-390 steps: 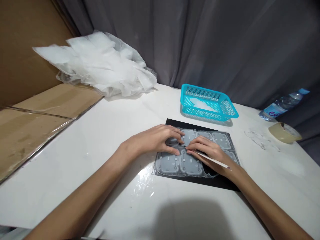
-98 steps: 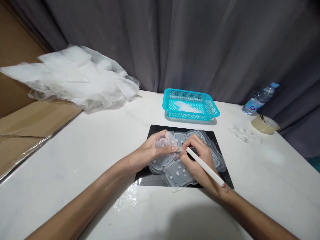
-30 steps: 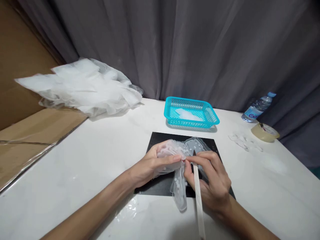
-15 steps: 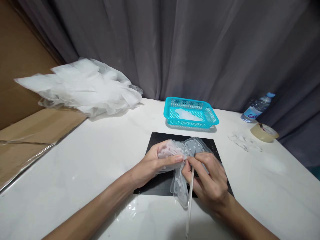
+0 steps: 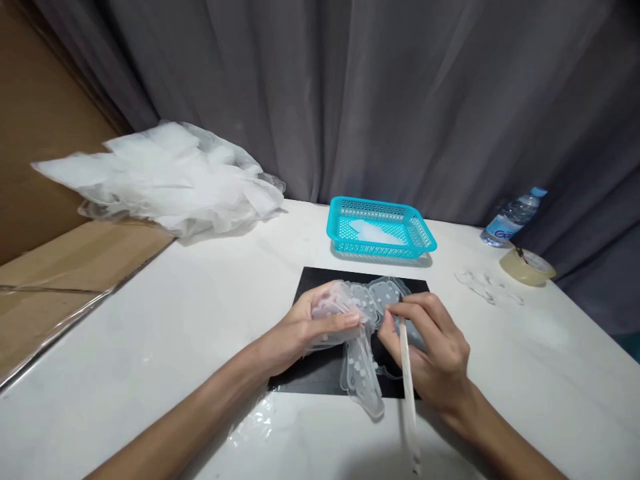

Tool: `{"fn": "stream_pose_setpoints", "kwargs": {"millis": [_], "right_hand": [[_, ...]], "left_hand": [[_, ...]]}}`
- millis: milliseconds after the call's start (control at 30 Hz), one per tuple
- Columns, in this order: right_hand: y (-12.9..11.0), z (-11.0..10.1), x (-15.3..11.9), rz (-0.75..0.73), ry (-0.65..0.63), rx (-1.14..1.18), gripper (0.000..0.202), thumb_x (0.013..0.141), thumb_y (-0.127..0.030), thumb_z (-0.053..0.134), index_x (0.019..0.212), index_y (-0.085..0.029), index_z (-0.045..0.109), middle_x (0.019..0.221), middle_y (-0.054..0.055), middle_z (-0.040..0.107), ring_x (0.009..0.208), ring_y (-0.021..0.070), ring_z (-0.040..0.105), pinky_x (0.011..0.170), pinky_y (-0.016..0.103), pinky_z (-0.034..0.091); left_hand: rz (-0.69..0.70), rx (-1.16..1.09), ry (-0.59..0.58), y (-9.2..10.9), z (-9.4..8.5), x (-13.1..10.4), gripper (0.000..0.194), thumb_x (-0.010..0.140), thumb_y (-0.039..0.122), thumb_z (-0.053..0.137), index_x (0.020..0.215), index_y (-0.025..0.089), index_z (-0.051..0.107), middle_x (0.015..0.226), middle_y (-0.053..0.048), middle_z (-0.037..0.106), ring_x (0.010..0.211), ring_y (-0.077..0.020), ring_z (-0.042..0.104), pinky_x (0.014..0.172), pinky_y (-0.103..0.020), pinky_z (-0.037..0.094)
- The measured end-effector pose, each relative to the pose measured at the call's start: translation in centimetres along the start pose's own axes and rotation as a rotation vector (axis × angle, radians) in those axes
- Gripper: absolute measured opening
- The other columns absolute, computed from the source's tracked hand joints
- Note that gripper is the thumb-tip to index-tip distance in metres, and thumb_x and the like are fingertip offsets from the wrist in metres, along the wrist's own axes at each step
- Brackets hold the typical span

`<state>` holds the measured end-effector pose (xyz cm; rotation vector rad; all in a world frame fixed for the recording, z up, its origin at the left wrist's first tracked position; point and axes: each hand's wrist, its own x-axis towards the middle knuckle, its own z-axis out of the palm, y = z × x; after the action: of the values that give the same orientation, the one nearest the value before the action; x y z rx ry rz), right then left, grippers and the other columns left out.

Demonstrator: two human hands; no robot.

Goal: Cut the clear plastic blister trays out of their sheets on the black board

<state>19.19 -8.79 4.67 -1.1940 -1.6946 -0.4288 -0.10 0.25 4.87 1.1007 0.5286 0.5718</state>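
Note:
My left hand (image 5: 310, 323) is closed around a stack of translucent, petal-shaped sheet pieces (image 5: 363, 377) with white dots. Its thumb presses on top, and parts of the stack fan out over a black mat (image 5: 320, 380). Held in my right hand (image 5: 430, 340) is a slim white stick-like tool (image 5: 407, 393) with a dark tip, its long end pointing down towards me. The thumb and index finger of that hand are pinched close to the right part of the stack. Whether they also grip a sheet edge is too small to tell.
Behind the mat stands a blue plastic basket (image 5: 383, 250) with white scraps inside. A heap of white sheer material (image 5: 185, 177) lies at back left beside cardboard (image 5: 75, 253). To the right are clear cut-out scraps (image 5: 487, 287), a tape roll (image 5: 527, 268) and a water bottle (image 5: 513, 220).
My right hand has moved right, away from my left thumb, and the tool's lower end has swung right. My left hand keeps the stack in nearly the same place.

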Motion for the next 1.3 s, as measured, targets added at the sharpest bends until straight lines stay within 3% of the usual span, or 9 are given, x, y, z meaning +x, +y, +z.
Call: {"fn": "stream_pose_setpoints", "kwargs": {"millis": [200,433,800,1300], "right_hand": [[-1.0,-0.1,-0.4,0.024,-0.065,0.119,0.018,0.090,-0.001,0.068,0.101,-0.016,0.066,0.089,0.005,0.061,0.079,0.0162,0.063,0.072,0.028,0.056],[-2.6,-0.5,0.1,0.201,-0.101,0.310,0.015,0.090,-0.003,0.064,0.094,-0.016,0.069,0.084,0.003,0.059,0.072,0.0148,0.061,0.066,0.028,0.052],[-2.5,-0.4,0.1,0.446,-0.104,0.423,0.015,0.093,-0.013,0.068,0.098,-0.022,0.078,0.084,0.001,0.062,0.072,0.0153,0.061,0.065,0.029,0.052],[-2.6,-0.6,0.2,0.460,-0.116,0.438,0.011,0.093,-0.015,0.070,0.094,-0.021,0.078,0.083,0.002,0.065,0.072,0.0160,0.064,0.063,0.029,0.055]], "left_hand": [[0.006,-0.051,-0.039,0.1,0.0,-0.1,0.030,0.081,0.029,0.089,0.093,0.015,0.066,0.087,-0.001,0.067,0.079,-0.0114,0.063,0.075,-0.021,0.050],[0.006,-0.130,-0.020,0.0,0.4,-0.2,0.028,0.080,0.027,0.090,0.093,0.018,0.067,0.084,0.000,0.068,0.075,-0.0105,0.064,0.070,-0.019,0.051],[-0.018,-0.171,0.020,0.0,0.6,-0.2,0.026,0.078,0.025,0.091,0.090,0.019,0.068,0.082,0.001,0.069,0.074,-0.0116,0.064,0.069,-0.021,0.050],[0.021,-0.164,0.005,-0.1,0.8,-0.1,0.024,0.080,0.025,0.090,0.091,0.019,0.070,0.083,0.000,0.070,0.075,-0.0122,0.065,0.070,-0.022,0.052]]}}
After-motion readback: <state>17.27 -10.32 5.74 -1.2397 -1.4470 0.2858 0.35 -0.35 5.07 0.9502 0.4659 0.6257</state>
